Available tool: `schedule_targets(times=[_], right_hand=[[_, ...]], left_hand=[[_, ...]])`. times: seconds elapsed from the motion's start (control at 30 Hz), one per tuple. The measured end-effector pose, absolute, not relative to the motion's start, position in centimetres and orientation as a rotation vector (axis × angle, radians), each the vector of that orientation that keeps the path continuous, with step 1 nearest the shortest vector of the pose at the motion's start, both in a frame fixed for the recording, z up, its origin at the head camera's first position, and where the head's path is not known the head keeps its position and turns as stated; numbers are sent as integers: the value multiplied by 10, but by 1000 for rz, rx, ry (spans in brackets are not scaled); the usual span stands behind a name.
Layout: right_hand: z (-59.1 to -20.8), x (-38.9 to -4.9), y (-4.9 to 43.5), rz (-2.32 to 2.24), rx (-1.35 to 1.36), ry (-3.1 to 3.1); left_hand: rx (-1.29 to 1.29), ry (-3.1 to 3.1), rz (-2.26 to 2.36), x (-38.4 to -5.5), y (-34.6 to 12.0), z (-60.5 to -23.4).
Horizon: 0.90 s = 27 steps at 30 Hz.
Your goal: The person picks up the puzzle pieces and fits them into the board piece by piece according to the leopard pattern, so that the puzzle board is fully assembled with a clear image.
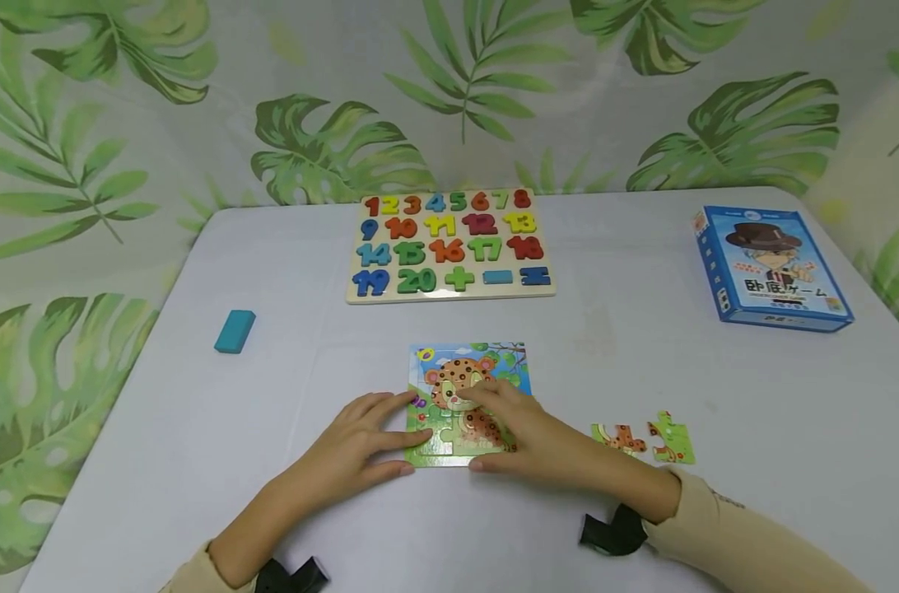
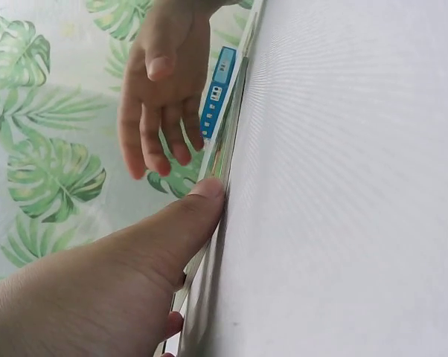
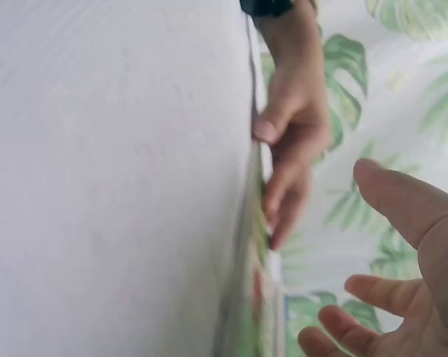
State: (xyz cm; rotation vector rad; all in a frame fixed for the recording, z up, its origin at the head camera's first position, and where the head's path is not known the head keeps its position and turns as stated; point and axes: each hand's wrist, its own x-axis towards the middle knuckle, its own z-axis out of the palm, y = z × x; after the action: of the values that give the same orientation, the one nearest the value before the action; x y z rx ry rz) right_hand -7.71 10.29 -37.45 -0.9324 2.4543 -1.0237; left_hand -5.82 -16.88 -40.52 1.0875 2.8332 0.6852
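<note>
A small jigsaw puzzle (image 1: 468,354) with a cartoon leopard lies in its tray at the middle of the table. At its left edge rests my left hand (image 1: 368,441), with the fingertips on the puzzle and the thumb by the lower left corner. My right hand (image 1: 531,428) hovers over the puzzle's right part with spread, loosely bent fingers. Nothing shows between those fingers in the right wrist view, and the left wrist view shows this hand raised above the board. It hides the puzzle's lower right. Two loose jigsaw pieces (image 1: 620,438) (image 1: 672,438) lie right of the puzzle, near the right forearm.
Behind the puzzle lies a wooden number board (image 1: 449,298) with coloured numerals. A blue game box (image 1: 779,268) stands at the back right. On the left side is a teal block (image 1: 235,331). A leaf-patterned cloth (image 1: 598,107) hangs behind the white table (image 1: 309,354).
</note>
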Motion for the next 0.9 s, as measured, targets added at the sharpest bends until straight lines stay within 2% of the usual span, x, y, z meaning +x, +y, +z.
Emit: schedule_targets(times=[0.43, 0.9], right_hand=[[-341, -56, 195, -1191, -693, 2774], [-383, -52, 235, -1149, -670, 2771]], left_hand=[[1049, 2830, 694, -58, -168, -406], [1062, 2824, 698, -59, -169, -407]])
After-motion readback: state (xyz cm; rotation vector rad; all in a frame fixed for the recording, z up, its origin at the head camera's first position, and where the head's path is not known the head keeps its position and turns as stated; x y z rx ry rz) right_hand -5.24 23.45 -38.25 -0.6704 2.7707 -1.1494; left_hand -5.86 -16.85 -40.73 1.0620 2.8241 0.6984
